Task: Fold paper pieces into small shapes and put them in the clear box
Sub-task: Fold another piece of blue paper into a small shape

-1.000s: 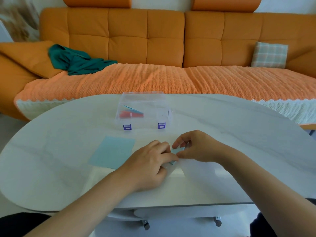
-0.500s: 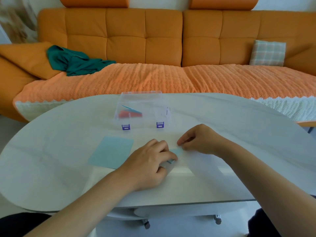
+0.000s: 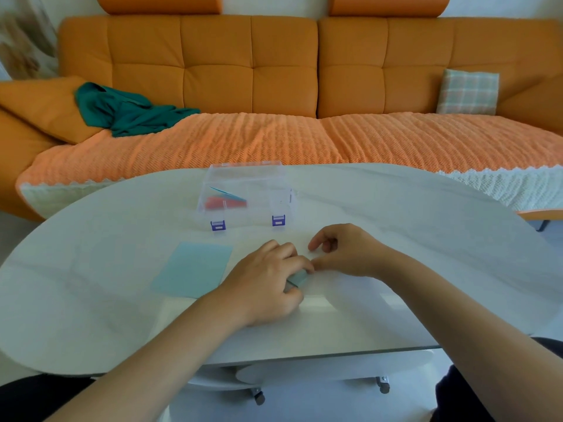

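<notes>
Pinching a small folded teal paper piece (image 3: 297,278) against the white bench (image 3: 426,239), a little toward the near edge from its middle. Gripping it with the left hand (image 3: 268,281), fingers curled over the top and thumb tucked below, so only one corner shows. Meeting those fingertips from 2 o'clock with the right hand (image 3: 344,251), fingers curled narrow, index lifted off the surface, thumb tip down just beside the piece; cannot tell whether any paper sits in that grip.

At 9 o'clock of the piece, just beside the left hand, lying flat: a pale blue sheet (image 3: 193,269).

At 11 o'clock, apart from both hands, standing on the bench: the clear box (image 3: 246,181) with two purple latches (image 3: 217,226) on its near side. Inside, in the left half, a red and a teal folded shape (image 3: 225,202), touching each other.

Beyond the bench at 12 o'clock, an orange sofa (image 3: 219,65); on it a green cloth (image 3: 128,112) at 10 o'clock and a plaid cushion (image 3: 469,92) at 2 o'clock.
</notes>
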`<move>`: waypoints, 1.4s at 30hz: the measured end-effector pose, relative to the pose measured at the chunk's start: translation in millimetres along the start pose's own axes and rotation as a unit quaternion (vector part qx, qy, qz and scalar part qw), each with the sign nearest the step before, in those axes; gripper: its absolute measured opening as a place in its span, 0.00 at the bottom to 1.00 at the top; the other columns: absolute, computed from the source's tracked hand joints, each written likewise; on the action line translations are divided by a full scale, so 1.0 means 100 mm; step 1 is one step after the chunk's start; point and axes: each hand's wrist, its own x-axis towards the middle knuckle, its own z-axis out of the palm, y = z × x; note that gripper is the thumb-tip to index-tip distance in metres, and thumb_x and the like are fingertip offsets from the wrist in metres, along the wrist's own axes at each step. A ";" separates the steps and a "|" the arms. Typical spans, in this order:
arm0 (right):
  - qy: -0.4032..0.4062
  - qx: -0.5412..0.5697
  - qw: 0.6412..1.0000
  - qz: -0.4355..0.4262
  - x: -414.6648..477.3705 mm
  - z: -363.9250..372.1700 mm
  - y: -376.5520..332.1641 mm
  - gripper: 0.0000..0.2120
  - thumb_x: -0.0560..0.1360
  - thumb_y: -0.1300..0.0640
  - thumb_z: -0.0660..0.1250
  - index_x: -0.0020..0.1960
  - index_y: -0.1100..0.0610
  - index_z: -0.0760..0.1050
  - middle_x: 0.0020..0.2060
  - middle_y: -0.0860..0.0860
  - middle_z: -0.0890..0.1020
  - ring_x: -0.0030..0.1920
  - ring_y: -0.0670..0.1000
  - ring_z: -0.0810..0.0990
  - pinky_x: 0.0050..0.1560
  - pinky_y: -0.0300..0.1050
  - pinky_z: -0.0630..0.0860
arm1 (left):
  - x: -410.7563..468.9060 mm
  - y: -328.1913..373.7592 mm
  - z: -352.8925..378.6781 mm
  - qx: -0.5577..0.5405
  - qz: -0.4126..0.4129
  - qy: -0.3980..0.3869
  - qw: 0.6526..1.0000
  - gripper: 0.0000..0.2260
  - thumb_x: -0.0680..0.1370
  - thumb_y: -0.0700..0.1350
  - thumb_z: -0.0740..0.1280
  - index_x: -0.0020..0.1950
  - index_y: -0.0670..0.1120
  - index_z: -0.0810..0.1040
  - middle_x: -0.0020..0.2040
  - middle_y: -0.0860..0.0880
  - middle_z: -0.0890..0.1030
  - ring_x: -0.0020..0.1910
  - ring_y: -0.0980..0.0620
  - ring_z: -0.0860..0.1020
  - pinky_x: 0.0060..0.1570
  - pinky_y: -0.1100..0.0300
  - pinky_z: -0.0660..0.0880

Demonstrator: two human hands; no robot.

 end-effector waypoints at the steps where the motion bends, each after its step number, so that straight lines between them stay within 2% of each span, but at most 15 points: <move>1: -0.001 -0.002 1.000 0.002 0.01 0.00 0.00 0.12 0.65 0.50 0.79 0.47 0.46 0.81 0.39 0.44 0.75 0.37 0.44 0.74 0.39 0.36 0.73 | 0.01 0.00 0.01 0.005 0.000 -0.002 1.000 0.24 0.70 0.52 0.55 0.65 0.60 0.74 0.51 0.59 0.70 0.51 0.57 0.64 0.51 0.63 0.64; 5: -0.010 0.004 1.000 0.010 0.03 -0.02 -0.02 0.12 0.65 0.50 0.80 0.46 0.47 0.82 0.38 0.45 0.76 0.35 0.45 0.73 0.38 0.37 0.72 | -0.02 0.00 0.03 0.007 0.005 -0.001 1.000 0.23 0.72 0.52 0.56 0.67 0.60 0.74 0.52 0.59 0.69 0.54 0.57 0.65 0.52 0.62 0.67; 9: -0.015 0.000 1.000 0.014 0.03 -0.02 -0.04 0.10 0.66 0.52 0.79 0.46 0.47 0.82 0.38 0.45 0.76 0.36 0.45 0.74 0.38 0.36 0.70 | -0.14 0.00 0.01 -0.023 0.007 -0.001 1.000 0.22 0.72 0.52 0.56 0.64 0.58 0.75 0.54 0.61 0.69 0.57 0.60 0.65 0.57 0.60 0.70; 14: -0.013 0.003 1.000 0.015 0.04 -0.02 -0.04 0.10 0.67 0.52 0.79 0.47 0.48 0.83 0.37 0.45 0.77 0.36 0.45 0.74 0.38 0.37 0.71 | -0.30 -0.04 -0.02 -0.065 0.006 -0.008 0.998 0.22 0.71 0.55 0.52 0.61 0.59 0.76 0.58 0.64 0.69 0.62 0.65 0.64 0.61 0.63 0.69; 20: -0.015 0.005 1.000 0.013 0.04 -0.02 -0.04 0.10 0.67 0.53 0.79 0.46 0.48 0.83 0.36 0.45 0.77 0.35 0.45 0.74 0.39 0.37 0.72 | -0.39 -0.08 -0.04 -0.063 0.013 -0.017 0.998 0.25 0.70 0.57 0.51 0.63 0.60 0.77 0.63 0.65 0.69 0.65 0.67 0.65 0.65 0.65 0.67; 25: -0.013 0.004 1.000 0.002 0.02 -0.01 -0.04 0.07 0.68 0.54 0.77 0.46 0.48 0.84 0.34 0.45 0.77 0.33 0.45 0.74 0.37 0.36 0.72 | -0.35 -0.10 -0.06 -0.080 0.006 0.005 0.997 0.17 0.74 0.61 0.55 0.54 0.59 0.79 0.59 0.65 0.74 0.61 0.65 0.70 0.61 0.62 0.70; 28: -0.010 -0.001 1.000 -0.013 0.01 0.02 -0.03 0.05 0.70 0.55 0.76 0.45 0.47 0.84 0.34 0.45 0.77 0.33 0.45 0.74 0.37 0.37 0.74 | -0.24 -0.11 0.00 -0.079 0.009 0.047 0.996 0.09 0.76 0.55 0.64 0.54 0.56 0.78 0.53 0.62 0.76 0.56 0.62 0.71 0.57 0.58 0.72; 30: -0.008 -0.004 1.000 -0.024 -0.01 0.04 -0.03 0.05 0.70 0.56 0.74 0.44 0.46 0.84 0.34 0.45 0.77 0.32 0.45 0.73 0.35 0.36 0.73 | -0.15 -0.11 0.04 -0.070 0.003 0.064 0.995 0.12 0.75 0.53 0.68 0.58 0.56 0.77 0.54 0.61 0.75 0.56 0.60 0.70 0.59 0.59 0.71; 32: -0.005 -0.013 0.999 -0.035 -0.03 0.06 -0.04 0.06 0.71 0.56 0.72 0.43 0.45 0.84 0.35 0.45 0.77 0.31 0.44 0.72 0.34 0.35 0.72 | -0.08 -0.09 0.05 -0.040 -0.005 0.072 0.997 0.17 0.73 0.56 0.70 0.62 0.57 0.76 0.56 0.60 0.74 0.58 0.58 0.70 0.61 0.59 0.68; 35: -0.008 -0.028 0.998 -0.047 -0.05 0.07 -0.05 0.06 0.73 0.55 0.71 0.44 0.44 0.83 0.38 0.47 0.78 0.35 0.45 0.73 0.38 0.38 0.74 | 0.00 -0.11 0.03 0.002 -0.033 0.062 0.998 0.23 0.73 0.63 0.69 0.66 0.56 0.75 0.57 0.58 0.75 0.59 0.55 0.70 0.62 0.58 0.67; 37: -0.010 -0.039 0.998 -0.056 -0.06 0.06 -0.06 0.07 0.73 0.54 0.70 0.46 0.43 0.83 0.42 0.49 0.80 0.37 0.46 0.75 0.42 0.41 0.76 | 0.02 -0.12 0.00 0.028 -0.036 0.059 0.997 0.23 0.74 0.63 0.67 0.66 0.55 0.76 0.57 0.57 0.76 0.58 0.54 0.71 0.59 0.59 0.68; 39: -0.013 -0.052 0.996 -0.065 -0.08 0.05 -0.06 0.06 0.74 0.53 0.69 0.47 0.42 0.82 0.45 0.47 0.79 0.41 0.45 0.76 0.47 0.42 0.76 | 0.02 -0.13 -0.01 0.066 -0.008 0.062 0.996 0.20 0.76 0.62 0.64 0.62 0.53 0.80 0.55 0.56 0.79 0.55 0.53 0.74 0.55 0.59 0.71; 42: -0.024 -0.061 0.995 -0.078 -0.11 0.03 -0.05 0.06 0.73 0.48 0.71 0.49 0.40 0.82 0.47 0.42 0.77 0.45 0.42 0.76 0.47 0.36 0.73 | 0.01 -0.16 0.00 0.099 0.038 0.088 0.990 0.19 0.77 0.59 0.58 0.50 0.52 0.85 0.47 0.56 0.83 0.45 0.51 0.78 0.44 0.59 0.75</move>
